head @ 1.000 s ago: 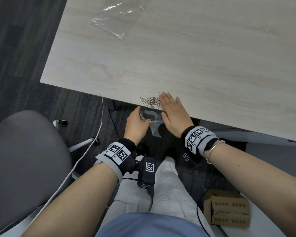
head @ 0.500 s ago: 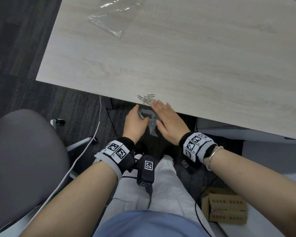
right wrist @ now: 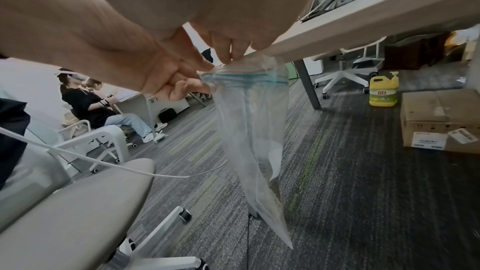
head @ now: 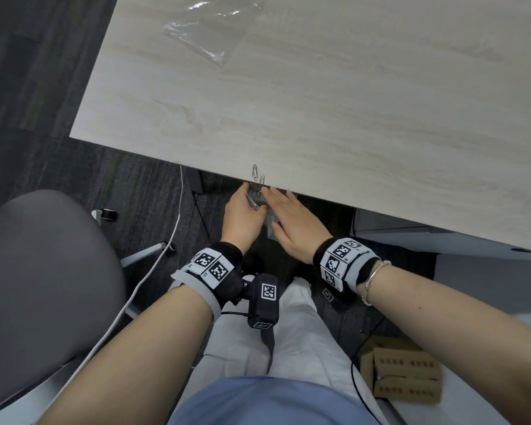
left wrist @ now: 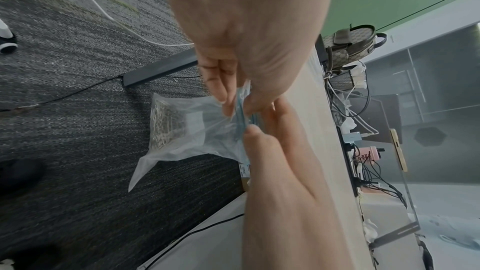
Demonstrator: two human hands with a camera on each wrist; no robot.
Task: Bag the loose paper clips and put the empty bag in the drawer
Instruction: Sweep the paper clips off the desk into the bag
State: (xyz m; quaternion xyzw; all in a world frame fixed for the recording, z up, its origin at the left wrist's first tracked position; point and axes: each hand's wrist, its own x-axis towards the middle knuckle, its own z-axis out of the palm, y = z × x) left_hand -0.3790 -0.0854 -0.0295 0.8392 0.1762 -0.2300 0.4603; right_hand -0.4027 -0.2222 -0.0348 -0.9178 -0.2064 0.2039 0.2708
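Just under the table's near edge, my left hand point(head: 246, 200) pinches the mouth of a clear zip bag point(left wrist: 197, 130). The bag point(right wrist: 249, 130) hangs down, with several paper clips point(left wrist: 166, 126) lying inside it. My right hand point(head: 278, 196) lies flat at the table edge, fingers straight and over the bag's mouth. Two loose paper clips point(head: 258, 176) remain on the wooden table point(head: 319, 118) just beyond the fingertips. A second clear bag point(head: 196, 29), apparently empty, lies flat at the table's far left. No drawer is in view.
A grey office chair point(head: 43, 286) stands at my left, with a white cable point(head: 154, 271) trailing across the dark carpet. Cardboard boxes point(head: 402, 375) sit on the floor at my right. A grey cabinet point(head: 442, 240) stands under the table's right side.
My right hand has drawn back to the table edge, sweeping clips into the bag. The pile on the table has shrunk from several clips to two. The left hand keeps hold of the bag.
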